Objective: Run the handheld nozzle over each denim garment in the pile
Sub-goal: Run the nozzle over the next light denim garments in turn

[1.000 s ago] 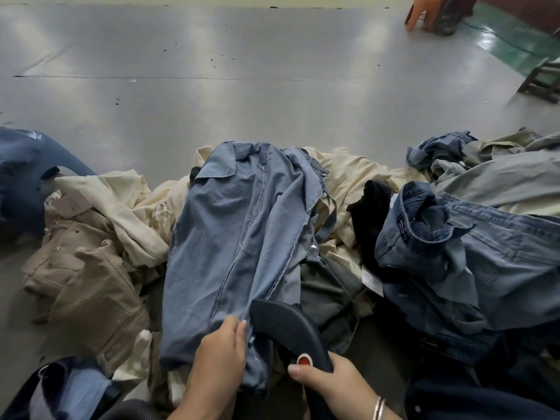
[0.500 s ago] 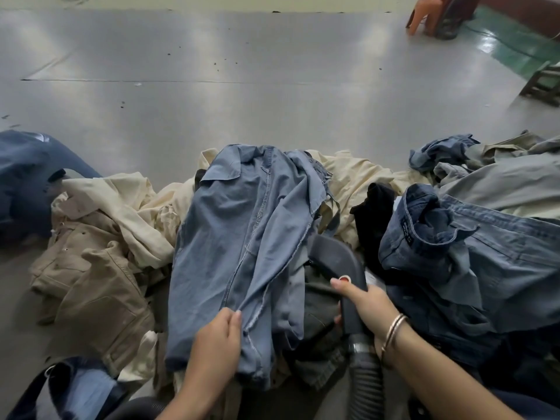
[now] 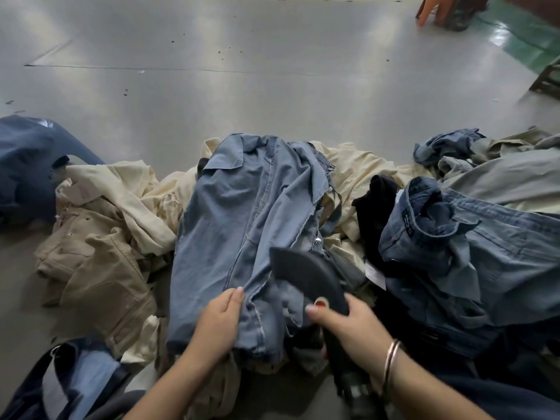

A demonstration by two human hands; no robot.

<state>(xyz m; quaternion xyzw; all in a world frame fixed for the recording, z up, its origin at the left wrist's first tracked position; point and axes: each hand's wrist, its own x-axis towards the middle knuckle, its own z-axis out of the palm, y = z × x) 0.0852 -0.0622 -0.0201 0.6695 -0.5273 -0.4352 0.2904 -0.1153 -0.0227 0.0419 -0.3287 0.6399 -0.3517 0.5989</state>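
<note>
The dark handheld nozzle (image 3: 306,277) is laid on the lower right part of the light-blue denim garment (image 3: 242,225), which lies spread on top of the pile on the grey floor (image 3: 272,86). The nozzle's handle is gripped by the right hand (image 3: 348,325), its fingers (image 3: 357,304) curled round it and the thumb beside a red button (a bangle is worn on that wrist). The garment's lower edge is pinched and held taut by the left hand (image 3: 218,322).

This garment is judged to be mid-pass; whether any piece has been finished cannot be told from how things lie. Much appears to be left: the darker blue denim jacket (image 3: 472,247) heaped just to the right, more blue denim (image 3: 448,144) behind it, and a navy piece (image 3: 27,165) well off to the left. Cream and khaki garments (image 3: 100,237) lie beneath and beside the light-blue one.

No containers are seen; everything rests loose on the floor.
</note>
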